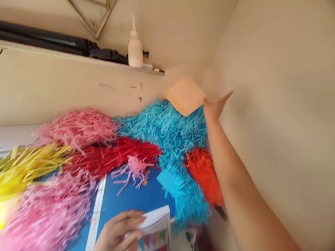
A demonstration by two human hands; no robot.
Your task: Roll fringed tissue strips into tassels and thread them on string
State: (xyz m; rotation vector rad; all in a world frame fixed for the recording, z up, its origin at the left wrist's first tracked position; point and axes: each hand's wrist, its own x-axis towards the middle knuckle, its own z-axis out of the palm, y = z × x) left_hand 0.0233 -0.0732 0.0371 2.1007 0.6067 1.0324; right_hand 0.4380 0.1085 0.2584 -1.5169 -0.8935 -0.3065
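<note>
Step in hand, as judged from this view: the orange paper sheet (185,96) is being handled at arm's length while a printed packet (154,237) is kept ready in the other hand.

Right hand (215,108): the arm runs from the lower right of the frame to right of centre. The fingers meet the right corner of the sheet, and one digit points away toward the wall (282,104). Blur hides the contact; whether the corner is pinched or just released cannot be told.

Left hand (117,230): located at the bottom centre. Its fingers are closed over the upper left edge of the packet, which has a white top and a coloured picture below.

Location of sheet: upper centre right, tilted to a diamond outline, overlapping the top of the blue fringed paper (170,129) in this view. Whether it touches the fringe cannot be told.

Surroundings: a red bundle (112,157) and a small pink tuft (134,169) lie near the centre on the blue table (149,200). Yellow strips (34,162) are at the left edge; an orange-red bundle (206,174) lies just left of the right forearm. A white bottle (135,52) stands on the shelf (112,62) above.

Requirement for the next move, as judged: control the sheet's free corners, avoid snagging the loose strips, and keep the packet's edge from bending.
</note>
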